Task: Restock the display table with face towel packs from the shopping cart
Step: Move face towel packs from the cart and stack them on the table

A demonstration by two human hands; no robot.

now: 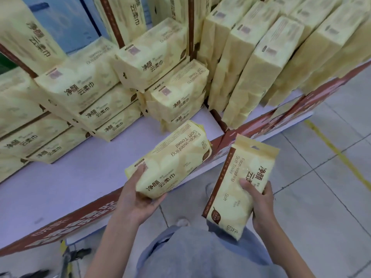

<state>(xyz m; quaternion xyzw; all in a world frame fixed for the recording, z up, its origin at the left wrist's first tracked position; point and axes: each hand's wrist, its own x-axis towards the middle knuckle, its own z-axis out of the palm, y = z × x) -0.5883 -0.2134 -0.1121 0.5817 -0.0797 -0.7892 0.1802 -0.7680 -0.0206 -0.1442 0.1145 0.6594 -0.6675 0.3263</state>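
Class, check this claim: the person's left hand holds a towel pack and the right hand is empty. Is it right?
No. The head view shows the right hand gripping a second pack; the left hand does hold the first pack, as stated.

Grips a pale yellow plastic-wrapped face towel pack (pixel 170 159) from below in the left hand (pixel 138 199), tilted above the front edge of the lavender-topped display table (pixel 90 173). Holds a second pale yellow pack with a brown side stripe (pixel 226 197) nearly upright in the right hand (pixel 263 207), over the grey tiled floor (pixel 321 187). Behind, flat stacks of matching yellow packs (pixel 84 93) at left, packs standing on end (pixel 261 67) at right.
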